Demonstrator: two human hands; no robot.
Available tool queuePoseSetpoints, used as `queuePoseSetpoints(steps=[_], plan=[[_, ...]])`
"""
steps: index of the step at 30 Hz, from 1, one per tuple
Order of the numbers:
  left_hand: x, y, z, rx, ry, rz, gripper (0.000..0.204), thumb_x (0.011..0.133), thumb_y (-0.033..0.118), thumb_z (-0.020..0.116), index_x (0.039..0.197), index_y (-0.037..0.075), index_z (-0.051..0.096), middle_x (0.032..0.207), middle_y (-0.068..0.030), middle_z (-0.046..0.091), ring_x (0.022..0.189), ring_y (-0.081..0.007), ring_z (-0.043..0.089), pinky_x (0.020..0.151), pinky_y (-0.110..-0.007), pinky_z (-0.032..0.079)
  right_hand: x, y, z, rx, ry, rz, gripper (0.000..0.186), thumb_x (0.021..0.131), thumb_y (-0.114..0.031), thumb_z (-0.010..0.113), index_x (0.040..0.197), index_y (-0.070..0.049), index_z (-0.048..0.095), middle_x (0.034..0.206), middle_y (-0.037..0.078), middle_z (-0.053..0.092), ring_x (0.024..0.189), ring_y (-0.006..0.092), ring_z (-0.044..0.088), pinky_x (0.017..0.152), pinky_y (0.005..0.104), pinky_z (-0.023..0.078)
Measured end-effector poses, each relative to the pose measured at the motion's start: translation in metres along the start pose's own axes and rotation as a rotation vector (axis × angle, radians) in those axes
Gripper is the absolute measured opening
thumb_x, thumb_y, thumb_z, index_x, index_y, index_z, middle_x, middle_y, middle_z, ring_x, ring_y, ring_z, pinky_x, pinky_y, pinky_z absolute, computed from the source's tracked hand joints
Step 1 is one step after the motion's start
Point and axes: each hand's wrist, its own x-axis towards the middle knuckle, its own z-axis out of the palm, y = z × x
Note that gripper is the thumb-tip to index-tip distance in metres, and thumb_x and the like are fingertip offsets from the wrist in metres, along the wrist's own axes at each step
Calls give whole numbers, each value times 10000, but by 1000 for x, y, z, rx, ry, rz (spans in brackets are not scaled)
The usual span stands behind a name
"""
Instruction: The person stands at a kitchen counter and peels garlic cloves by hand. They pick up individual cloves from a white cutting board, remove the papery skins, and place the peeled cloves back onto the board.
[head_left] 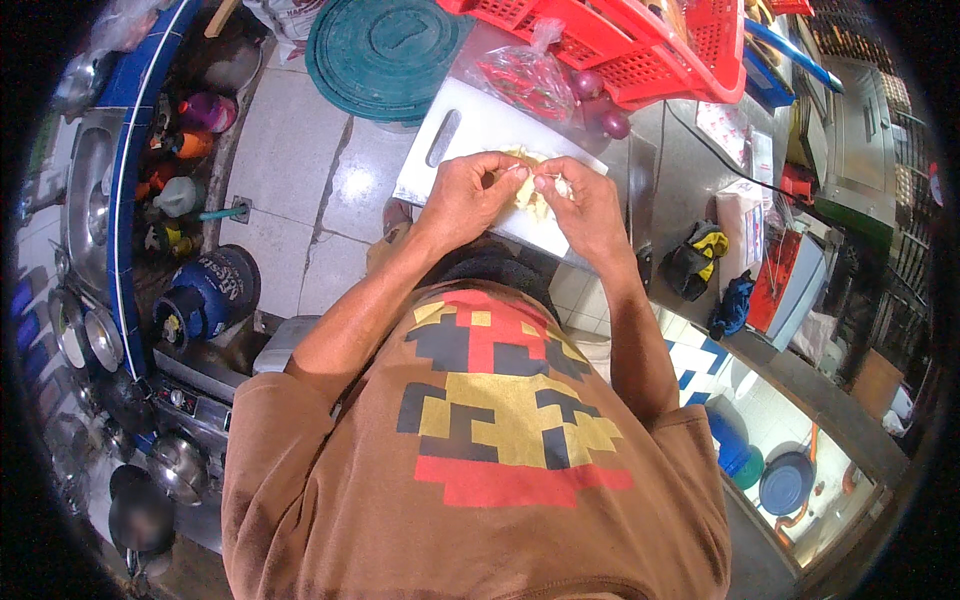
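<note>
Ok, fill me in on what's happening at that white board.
A person in a brown shirt holds both hands over a white cutting board. The left hand and right hand meet on a small pale yellowish piece of food, fingertips pinching it as if peeling or picking it apart. Beyond the board lie a clear bag of red items, a few purple onions and a red plastic basket.

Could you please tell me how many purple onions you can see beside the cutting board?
3: purple onions clustered between the white cutting board and red basket; others may be hidden beneath it.
</note>
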Motion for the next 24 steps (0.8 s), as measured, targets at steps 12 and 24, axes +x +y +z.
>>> queuePoseSetpoints(steps=[12, 24], plan=[[-6, 13, 5, 226, 253, 331, 213, 853, 133, 751, 1042, 38, 729, 855, -67, 655, 626, -114, 543, 580, -261, 450, 1, 1, 7, 157, 51, 188, 118, 926, -103, 599, 982, -11, 648, 741, 97, 628, 696, 111, 562, 673, 301, 481], [-4, 23, -2, 120, 63, 104, 193, 816, 135, 767, 972, 25, 743, 772, 30, 644, 644, -25, 462, 547, -229, 387, -6, -2, 8, 178, 35, -123, 109, 950, -99, 608, 992, 0, 628, 802, 89, 653, 771, 99, 591, 714, 306, 498]])
